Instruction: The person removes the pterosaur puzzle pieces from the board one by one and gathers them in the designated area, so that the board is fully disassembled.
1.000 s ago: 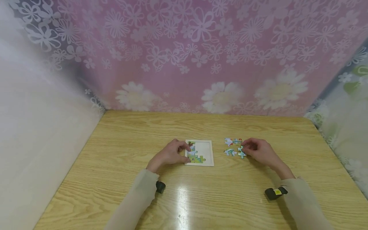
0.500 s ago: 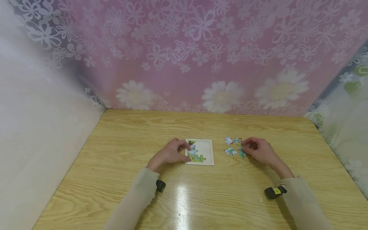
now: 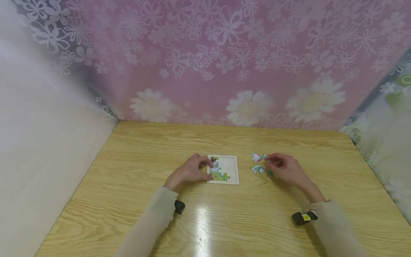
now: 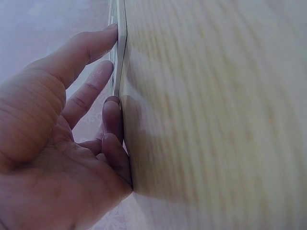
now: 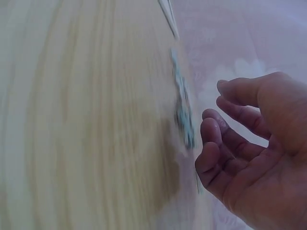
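My left hand [image 3: 192, 170] rests at the left side of a small white jigsaw tray [image 3: 237, 170]. Its thumb and forefinger press on the tray's left rim; in the left wrist view the other fingers bend against the table beside the tray edge [image 4: 121, 43]. Picture pieces fill the tray's left and lower part. To its right lie several loose jigsaw pieces [image 3: 257, 169] in two rows. Over their right end hovers my right hand [image 3: 284, 168], partly hiding them. Seen from the right wrist, thumb and forefinger are loosely bent with nothing visible between them, beside the blue-green pieces [image 5: 184, 120].
A wood-grain table [image 3: 160, 142] carries everything. Behind it hangs a pink flowered curtain [image 3: 199, 89], with pale cloth walls at the left and right. Each wrist wears a small black device [image 3: 304, 218].
My right hand first touches the lower right piece and turns it slightly, then moves left over the loose pieces. The left hand stays on the tray.
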The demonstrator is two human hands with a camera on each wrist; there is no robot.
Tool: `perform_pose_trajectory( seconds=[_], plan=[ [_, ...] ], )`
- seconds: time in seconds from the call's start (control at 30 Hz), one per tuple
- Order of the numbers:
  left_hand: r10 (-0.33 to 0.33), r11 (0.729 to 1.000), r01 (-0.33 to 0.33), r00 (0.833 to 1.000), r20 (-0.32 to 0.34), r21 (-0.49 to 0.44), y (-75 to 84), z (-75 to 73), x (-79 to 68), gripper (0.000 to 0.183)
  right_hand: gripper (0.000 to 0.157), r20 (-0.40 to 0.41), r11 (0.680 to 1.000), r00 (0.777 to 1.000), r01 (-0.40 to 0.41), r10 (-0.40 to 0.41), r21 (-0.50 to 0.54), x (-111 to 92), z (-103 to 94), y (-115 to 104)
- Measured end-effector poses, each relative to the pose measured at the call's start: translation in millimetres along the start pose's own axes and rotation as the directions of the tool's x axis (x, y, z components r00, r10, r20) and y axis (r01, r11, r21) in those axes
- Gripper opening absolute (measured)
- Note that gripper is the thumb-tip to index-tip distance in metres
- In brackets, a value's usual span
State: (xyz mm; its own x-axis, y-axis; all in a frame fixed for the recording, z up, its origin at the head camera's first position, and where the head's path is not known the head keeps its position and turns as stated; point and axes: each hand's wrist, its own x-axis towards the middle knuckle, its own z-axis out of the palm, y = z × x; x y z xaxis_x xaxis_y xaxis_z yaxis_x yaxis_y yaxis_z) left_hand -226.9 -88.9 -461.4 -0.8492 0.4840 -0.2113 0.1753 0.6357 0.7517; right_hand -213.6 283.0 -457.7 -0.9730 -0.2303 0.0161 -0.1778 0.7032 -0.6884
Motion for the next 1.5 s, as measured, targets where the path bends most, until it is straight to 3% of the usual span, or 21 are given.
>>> perform_pose_trajectory(
  seconds=[0.23,0.5,0.93,1.17,1.5],
  plan=[
    [-0.003,1.0,0.003,1.0,-0.005,-0.005,0.8,0.0,0.0,0.03,0.02,0.003,0.995,0.996,0.089,-0.089,0.036,2,13.7,-19],
    [-0.003,1.0,0.002,1.0,-0.004,-0.008,0.4,-0.1,-0.6,0.029,0.019,0.066,0.987,0.988,0.136,-0.141,0.081,9,33.0,-32],
    [-0.009,1.0,0.009,1.0,0.002,-0.024,0.3,0.2,0.4,0.03,0.015,0.167,0.972,0.958,0.23,-0.233,0.041,20,64.1,-64],
    [-0.005,1.0,0.005,1.0,-0.003,-0.019,-0.1,0.8,1.8,0.03,0.02,0.225,0.974,0.948,0.223,-0.227,0.044,26,78.1,-73],
    [0.007,1.0,-0.007,1.0,-0.009,-0.008,0.0,0.3,2.2,0.03,0.017,0.233,0.963,0.944,0.259,-0.235,-0.077,26,86.7,-81]
  ],
)
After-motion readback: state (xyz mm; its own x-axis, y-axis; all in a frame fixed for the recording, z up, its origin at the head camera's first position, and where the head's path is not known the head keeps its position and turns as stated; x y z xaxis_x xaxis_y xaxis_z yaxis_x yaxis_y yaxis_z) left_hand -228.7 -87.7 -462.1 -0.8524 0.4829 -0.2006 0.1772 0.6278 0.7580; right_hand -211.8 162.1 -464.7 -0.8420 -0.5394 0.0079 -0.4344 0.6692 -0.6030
